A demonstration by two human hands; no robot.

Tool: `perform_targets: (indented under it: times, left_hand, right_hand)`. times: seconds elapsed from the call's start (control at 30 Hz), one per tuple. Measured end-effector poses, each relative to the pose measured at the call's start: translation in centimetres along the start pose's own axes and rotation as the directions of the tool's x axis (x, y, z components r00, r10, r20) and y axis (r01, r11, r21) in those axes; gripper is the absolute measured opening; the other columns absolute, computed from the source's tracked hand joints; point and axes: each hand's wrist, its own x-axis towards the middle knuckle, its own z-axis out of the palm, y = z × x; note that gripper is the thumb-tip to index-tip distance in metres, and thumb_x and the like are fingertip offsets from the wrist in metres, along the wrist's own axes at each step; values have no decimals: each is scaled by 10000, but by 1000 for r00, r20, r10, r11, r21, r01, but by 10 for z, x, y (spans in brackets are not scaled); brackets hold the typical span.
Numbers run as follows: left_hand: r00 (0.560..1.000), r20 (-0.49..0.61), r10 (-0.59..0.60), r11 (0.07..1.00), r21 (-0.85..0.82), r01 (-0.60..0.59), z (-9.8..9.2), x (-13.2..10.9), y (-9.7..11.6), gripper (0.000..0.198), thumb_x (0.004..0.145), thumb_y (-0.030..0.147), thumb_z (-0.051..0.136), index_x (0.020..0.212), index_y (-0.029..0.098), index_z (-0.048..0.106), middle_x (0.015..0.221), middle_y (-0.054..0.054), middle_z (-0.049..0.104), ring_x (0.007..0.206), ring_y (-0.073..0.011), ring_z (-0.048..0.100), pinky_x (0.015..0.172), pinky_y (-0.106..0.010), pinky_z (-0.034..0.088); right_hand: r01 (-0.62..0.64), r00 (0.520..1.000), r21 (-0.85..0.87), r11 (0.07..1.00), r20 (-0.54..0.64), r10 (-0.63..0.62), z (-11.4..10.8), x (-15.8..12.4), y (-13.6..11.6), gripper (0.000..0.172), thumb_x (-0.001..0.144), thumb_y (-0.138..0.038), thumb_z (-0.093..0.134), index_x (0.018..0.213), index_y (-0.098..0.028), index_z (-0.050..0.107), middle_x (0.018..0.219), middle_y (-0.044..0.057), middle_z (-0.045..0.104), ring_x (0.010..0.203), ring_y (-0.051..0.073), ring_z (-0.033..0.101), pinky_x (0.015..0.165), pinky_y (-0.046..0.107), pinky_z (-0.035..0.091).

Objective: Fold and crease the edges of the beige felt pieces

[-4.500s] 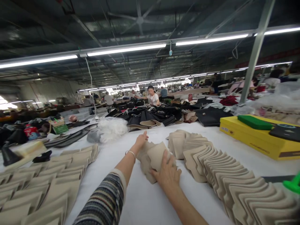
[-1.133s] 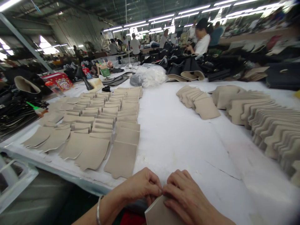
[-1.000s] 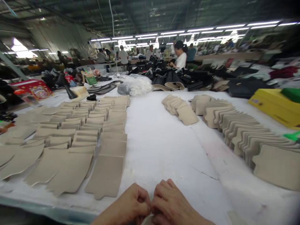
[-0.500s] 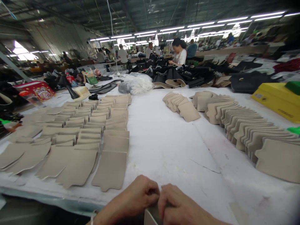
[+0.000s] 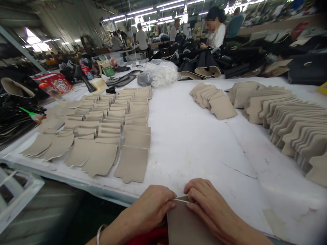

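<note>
A flat taupe leather-like piece (image 5: 189, 224) hangs at the table's front edge, its upper edge pale. My left hand (image 5: 157, 206) is closed on that edge at its left corner, thumb and fingers pinching it. My right hand (image 5: 206, 204) grips the same edge a little to the right, fingers bent over it. Between the hands a strip of the edge shows, with another taupe layer behind it. Left of the hands, overlapping taupe pieces (image 5: 99, 156) lie in rows, the nearest single one (image 5: 133, 163) having a small tab at its lower end.
A long fanned row of taupe pieces (image 5: 291, 119) lies on the right of the white table (image 5: 184, 143), with a smaller fan (image 5: 222, 105) beside it. Clear plastic wrap (image 5: 160, 73) and dark bags (image 5: 204, 64) lie at the back. A person (image 5: 216, 30) sits beyond them.
The view has tilted down and turned left. More of the held taupe piece shows between my hands, which both still grip it.
</note>
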Motion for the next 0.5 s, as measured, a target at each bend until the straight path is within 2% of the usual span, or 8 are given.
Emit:
perform_targets:
  times: [0.13, 0.27, 0.4, 0.5]
  left_hand:
    - [999, 15, 39, 999, 18, -39, 4, 4, -3, 270, 959, 234, 433, 724, 180, 555, 750, -13, 628, 722, -149, 569, 650, -225, 347]
    - [997, 44, 65, 996, -67, -62, -1, 4, 2, 327, 972, 246, 405, 686, 182, 552, 713, -14, 629, 692, -147, 563, 633, -224, 349]
    - [995, 76, 68, 991, -124, -59, -5, 3, 11, 342, 974, 251, 374, 788, 197, 656, 768, -30, 676, 718, -168, 595, 661, -234, 378]
    - [995, 75, 66, 995, -81, -60, -3, 5, 12, 310, 952, 221, 397, 868, 219, 696, 800, -31, 689, 748, -180, 597, 677, -245, 382]
  right_hand:
    - [-7, 998, -67, 998, 54, 10, 2, 1, 3, 127, 959, -113, 447, 887, -212, 482, 957, 56, 575, 897, 250, 509, 815, 423, 392]
    - [-27, 998, -104, 994, 62, 33, 0, -1, 2, 142, 965, -122, 455, 850, -203, 466, 883, 43, 552, 832, 240, 491, 770, 401, 376]
    - [-34, 998, -23, 999, 46, 35, -2, -4, -1, 164, 991, -179, 460, 831, -213, 447, 859, 28, 547, 818, 230, 479, 762, 382, 374]
    - [-42, 999, 27, 999, 28, 41, -2, -6, -2, 178, 991, -190, 458, 817, -219, 439, 855, 25, 546, 822, 226, 475, 761, 373, 379]
